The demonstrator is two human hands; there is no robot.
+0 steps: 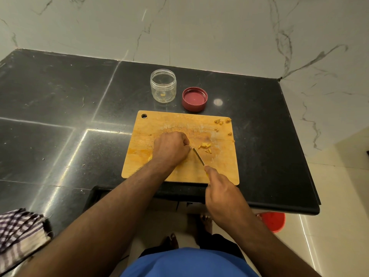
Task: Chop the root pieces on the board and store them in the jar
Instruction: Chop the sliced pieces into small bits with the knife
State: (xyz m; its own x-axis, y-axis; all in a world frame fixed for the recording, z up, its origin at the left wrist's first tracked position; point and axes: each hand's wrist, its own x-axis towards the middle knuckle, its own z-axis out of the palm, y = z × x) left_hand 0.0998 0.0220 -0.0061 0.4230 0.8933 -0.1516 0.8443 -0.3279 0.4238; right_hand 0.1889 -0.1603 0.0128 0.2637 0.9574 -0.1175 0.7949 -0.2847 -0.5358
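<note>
Jar (pixel 163 85) behind board, open, nearly empty as I see it, one yellow bit inside; lid (pixel 194 99) beside it. Left hand (pixel 171 147) curled on board (pixel 179 124), likely pinning root; piece hidden. Knife (pixel 198 156) in right hand (pixel 221 186), tip by chopped pieces (pixel 205 147). Scraps (pixel 219 121) at far right corner. I judge chopping underway, storing barely begun.

Left hand (pixel 171 146) was a curled fist, knuckles up, forearm reaching in from lower left. Right hand (pixel 223 186) gripped a knife (pixel 198 156), index finger extended.
</note>
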